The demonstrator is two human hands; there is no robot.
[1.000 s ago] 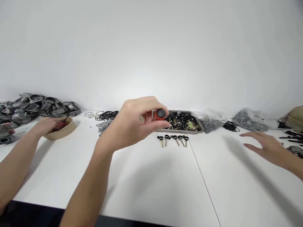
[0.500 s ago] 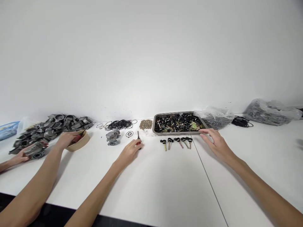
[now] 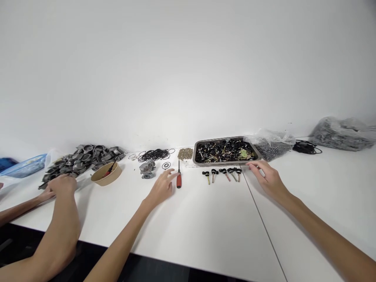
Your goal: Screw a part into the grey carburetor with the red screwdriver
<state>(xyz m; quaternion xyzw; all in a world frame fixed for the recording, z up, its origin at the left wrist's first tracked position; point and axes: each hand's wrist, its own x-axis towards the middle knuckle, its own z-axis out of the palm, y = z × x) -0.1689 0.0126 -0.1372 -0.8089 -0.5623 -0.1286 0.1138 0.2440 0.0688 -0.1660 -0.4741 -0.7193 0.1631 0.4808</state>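
Our left hand (image 3: 161, 188) has let go (fingers spread), leaving the screwdriver (image 3: 178, 179) on the counter (image 3: 199, 227) at its two o'clock; our right hand (image 3: 268, 178), open, touches the tray (image 3: 196, 158) corner.

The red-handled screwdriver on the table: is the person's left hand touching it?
Apart. The head view shows the left hand open beside the screwdriver, with a strip of white table between.

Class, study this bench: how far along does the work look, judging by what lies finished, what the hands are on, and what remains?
Done: five small shafts with black caps lie in a row before the metal tray. In hand: nothing gripped; the left hand lies open beside the red-handled screwdriver, the right hand touches the tray's near corner. Left: the tray is full of parts and a grey housing waits.
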